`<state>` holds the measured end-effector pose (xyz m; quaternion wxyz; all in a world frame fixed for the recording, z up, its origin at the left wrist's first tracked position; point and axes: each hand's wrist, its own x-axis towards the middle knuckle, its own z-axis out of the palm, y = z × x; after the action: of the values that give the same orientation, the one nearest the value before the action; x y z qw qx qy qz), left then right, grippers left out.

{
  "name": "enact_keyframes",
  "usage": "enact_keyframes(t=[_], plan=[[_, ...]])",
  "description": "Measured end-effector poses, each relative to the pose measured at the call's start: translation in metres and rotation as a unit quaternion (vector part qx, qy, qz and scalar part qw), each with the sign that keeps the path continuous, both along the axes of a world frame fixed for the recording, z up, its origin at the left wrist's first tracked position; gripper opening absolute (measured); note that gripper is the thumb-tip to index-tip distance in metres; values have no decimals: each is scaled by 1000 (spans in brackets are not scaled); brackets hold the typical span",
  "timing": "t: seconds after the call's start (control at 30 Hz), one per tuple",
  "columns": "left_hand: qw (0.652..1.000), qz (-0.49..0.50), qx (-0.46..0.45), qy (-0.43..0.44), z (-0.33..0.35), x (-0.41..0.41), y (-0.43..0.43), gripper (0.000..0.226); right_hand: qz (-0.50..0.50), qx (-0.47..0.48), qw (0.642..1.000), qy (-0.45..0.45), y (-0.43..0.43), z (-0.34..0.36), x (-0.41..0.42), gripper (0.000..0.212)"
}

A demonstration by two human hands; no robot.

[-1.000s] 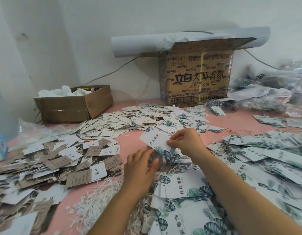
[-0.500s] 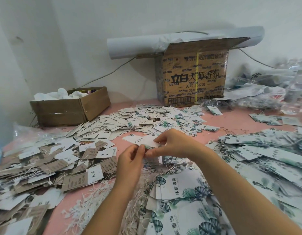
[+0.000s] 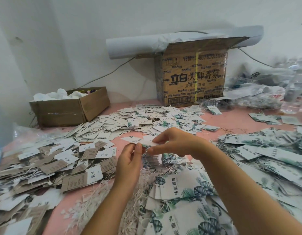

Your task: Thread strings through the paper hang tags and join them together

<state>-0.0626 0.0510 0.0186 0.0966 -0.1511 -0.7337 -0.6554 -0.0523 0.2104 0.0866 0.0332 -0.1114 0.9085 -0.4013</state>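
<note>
The fingertips of the left hand pinch the near edge of a small stack of hang tags. The right hand grips the same stack from the other side, thumb beneath and forefinger on top. The tags are flat rectangular white cards with a dark green leaf print at one end, held just above the table's middle. Whether a string runs between the fingers cannot be told. Under the wrists lies a frayed tangle of thin off-white strings, beside larger leaf-printed tags. To the left are matte brown kraft tags, all strewn over the pink table. Behind stand a taped shallow cardboard box and a tall printed carton.
</note>
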Motion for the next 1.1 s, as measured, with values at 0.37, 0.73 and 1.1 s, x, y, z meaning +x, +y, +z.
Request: enact_keyframes(t=[0.37,0.73,1.1], plan=[[1000,-4,-3,-4,-1,-2,2,19,-2,-58,998,-32,5,4,1,32],[985,-1,137,-105,2,-2,3,8,-32,-29,999,-4,5,2,1,55],[979,-34,179,-90,8,0,-1,20,-11,-21,999,28,-4,0,3,62]])
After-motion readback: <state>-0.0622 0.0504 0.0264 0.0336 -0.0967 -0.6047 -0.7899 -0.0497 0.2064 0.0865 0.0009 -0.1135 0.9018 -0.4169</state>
